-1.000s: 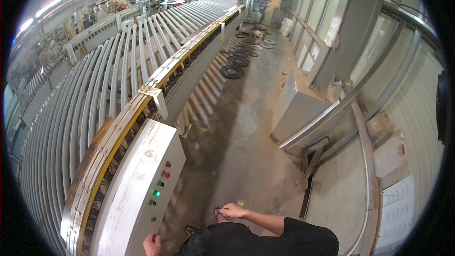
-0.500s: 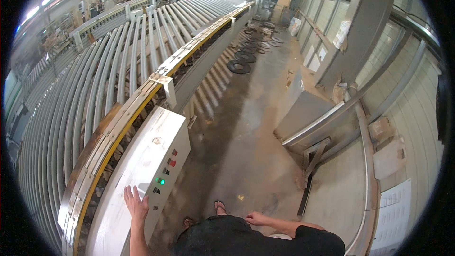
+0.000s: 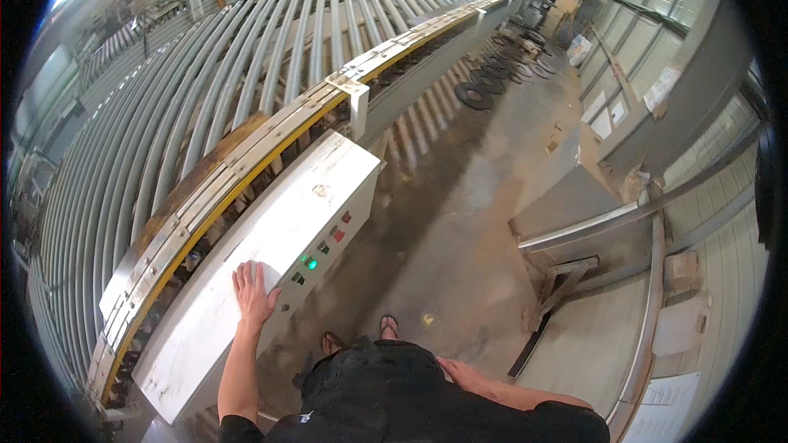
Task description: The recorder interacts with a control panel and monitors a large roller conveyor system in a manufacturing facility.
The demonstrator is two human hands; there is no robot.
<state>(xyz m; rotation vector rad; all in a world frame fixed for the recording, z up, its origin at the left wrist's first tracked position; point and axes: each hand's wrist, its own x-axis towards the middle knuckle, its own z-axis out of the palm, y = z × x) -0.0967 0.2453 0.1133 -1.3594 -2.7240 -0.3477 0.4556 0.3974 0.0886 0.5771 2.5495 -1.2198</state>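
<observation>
My left hand lies with spread fingers on the top of a white control cabinet, near its right edge. The side of the cabinet carries a row of controls: a lit green button, a red button and several dark switches. Close to my hip, against my black clothing, is my right hand. Its fingers are mostly hidden, so I cannot make out whether it holds anything.
A roller conveyor with a yellow-edged rail curves along the left. Black rings lie on the concrete floor ahead. To the right stand a grey sloped base, a metal post and a panelled wall.
My left hand has slid forward along the cabinet top and its palm now lies flatter. The right hand has shifted along my hip. The view has turned, bringing the whole cabinet top into sight.
</observation>
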